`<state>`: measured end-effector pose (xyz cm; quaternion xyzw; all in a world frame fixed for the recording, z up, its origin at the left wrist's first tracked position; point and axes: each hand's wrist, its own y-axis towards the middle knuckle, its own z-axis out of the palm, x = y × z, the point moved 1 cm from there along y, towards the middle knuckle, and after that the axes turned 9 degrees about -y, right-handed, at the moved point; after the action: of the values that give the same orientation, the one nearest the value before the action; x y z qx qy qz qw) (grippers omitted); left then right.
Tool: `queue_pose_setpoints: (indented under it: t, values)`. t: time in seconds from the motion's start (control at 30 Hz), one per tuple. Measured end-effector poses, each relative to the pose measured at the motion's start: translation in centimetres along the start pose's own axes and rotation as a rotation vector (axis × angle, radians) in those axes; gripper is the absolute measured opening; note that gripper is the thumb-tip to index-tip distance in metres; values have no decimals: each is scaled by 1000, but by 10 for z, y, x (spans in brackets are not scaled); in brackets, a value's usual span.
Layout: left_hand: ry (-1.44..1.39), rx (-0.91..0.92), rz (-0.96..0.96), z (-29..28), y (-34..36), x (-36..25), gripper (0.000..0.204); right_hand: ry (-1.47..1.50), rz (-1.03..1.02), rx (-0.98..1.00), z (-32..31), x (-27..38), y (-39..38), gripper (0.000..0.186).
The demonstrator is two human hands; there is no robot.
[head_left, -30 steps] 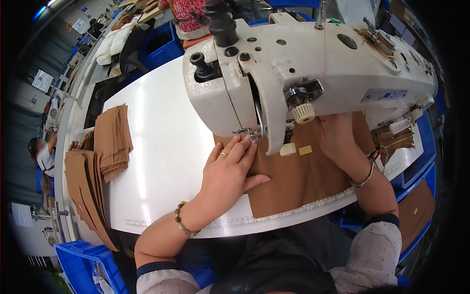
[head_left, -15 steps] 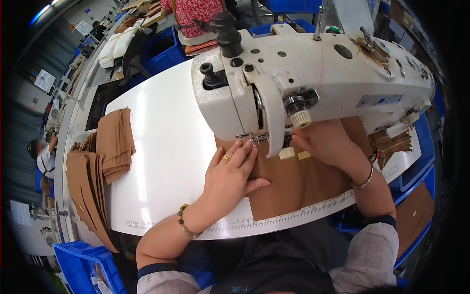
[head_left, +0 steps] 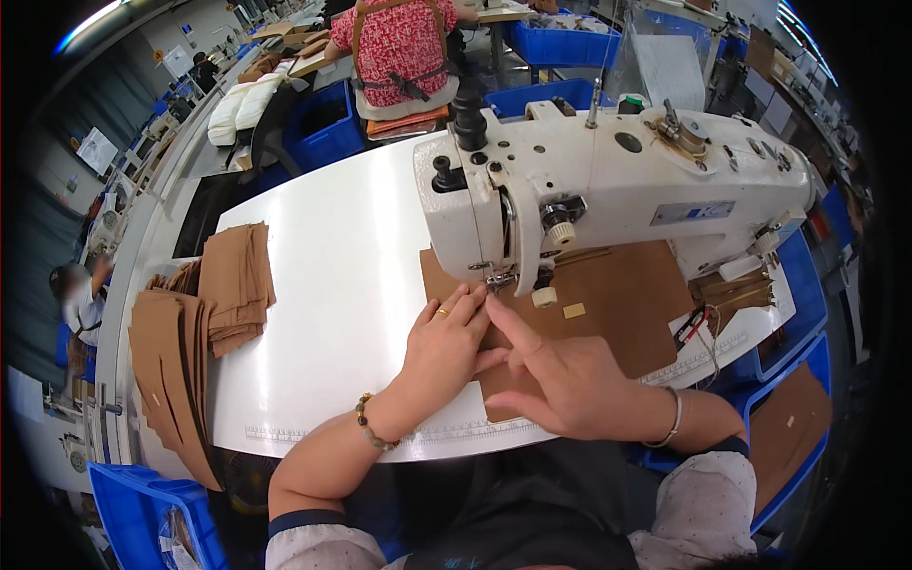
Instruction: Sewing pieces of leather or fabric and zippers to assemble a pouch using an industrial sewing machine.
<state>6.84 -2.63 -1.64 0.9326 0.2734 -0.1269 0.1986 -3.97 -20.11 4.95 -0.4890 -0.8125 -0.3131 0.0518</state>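
Note:
My left hand (head_left: 439, 353) lies with outstretched fingers on a brown fabric panel (head_left: 627, 294), fingertips just before the presser foot (head_left: 500, 281) of a white sewing machine (head_left: 608, 190). Beside it, my right hand (head_left: 570, 380) reaches across the panel, index finger extended to the foot next to my left fingertips, thumb apart. Whether that fingertip holds anything small is unclear; I see nothing in it. A small pale yellow patch (head_left: 574, 311) is on the panel. Right of it lies a black-and-red tool (head_left: 692, 326) with a cord, beside bunched brown strips (head_left: 736, 290).
Stacks of brown pieces (head_left: 166, 370) lie at the white table's (head_left: 323, 228) left end. Blue bins stand lower left (head_left: 142, 494), at right (head_left: 793, 437) and behind (head_left: 323, 119). A co-worker in red (head_left: 399, 47) is beyond the machine; another person (head_left: 81, 299) is far left.
My right hand has come out from under the machine arm, moving left and down to beside my left hand. The tool is now uncovered. The view takes in more of the room behind.

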Motion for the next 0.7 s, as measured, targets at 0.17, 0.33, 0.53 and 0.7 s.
queue_pose_setpoints:
  t: [0.17,0.33,0.53,0.7]
  values:
    - [-52,19,-64,1,1,-2,58,4,111,-316,40,25,31,106]
    - [-651,-145,104,-1,-2,2,52,361,201,-603,63,35,59,92]
    - [68,-71,86,1,-2,-2,41,-80,-85,-739,44,36,44,33]
    - [-171,138,7,-8,2,4,49,588,119,-485,25,42,38,20]
